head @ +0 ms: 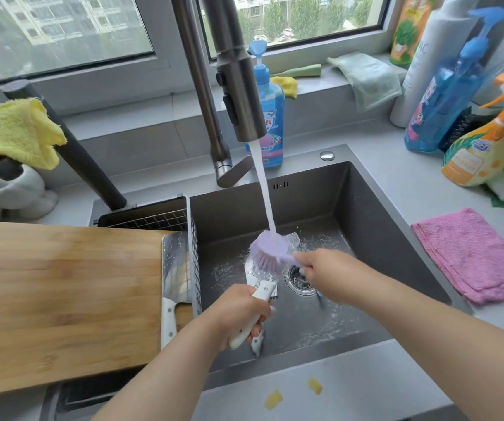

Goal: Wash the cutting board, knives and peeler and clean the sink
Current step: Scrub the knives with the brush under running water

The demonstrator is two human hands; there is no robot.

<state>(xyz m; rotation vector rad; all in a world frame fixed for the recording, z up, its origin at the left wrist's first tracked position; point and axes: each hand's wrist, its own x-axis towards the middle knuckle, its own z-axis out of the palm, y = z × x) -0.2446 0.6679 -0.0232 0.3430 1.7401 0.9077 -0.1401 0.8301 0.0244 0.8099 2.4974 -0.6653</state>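
A person scrubs a kitchen knife point(258, 282) under running water, the left hand point(240, 311) wrapped around its white handle and the right hand point(320, 268) gripping the stem of a lilac dish brush point(270, 249) just ahead of it, bristles down on the blade. The two hands work close together but apart, over the basin of the dark steel sink point(375, 238), with the drain point(299, 279) between and just beyond them. The knife looks like a stiff steel blade, wet and flecked with droplets, with a smooth riveted handle; it will likely be slick with water and is best held as now, by the handle, edge turned away from the fingers. A second, broad-bladed cleaver point(176, 275) with a matching white handle lies to the left of the left hand, on the edge of a wooden cutting board point(62, 299) that spans the counter and sink rim; the board appears rigid and fairly heavy, one to lift by both long edges. A small white-handled tool point(256, 343), possibly the peeler, lies in the basin just below the left hand. The stream from the tap point(238, 86) falls on the brush head, and two yellow peel scraps point(293, 393) sit on the counter nearest the person's forearms.
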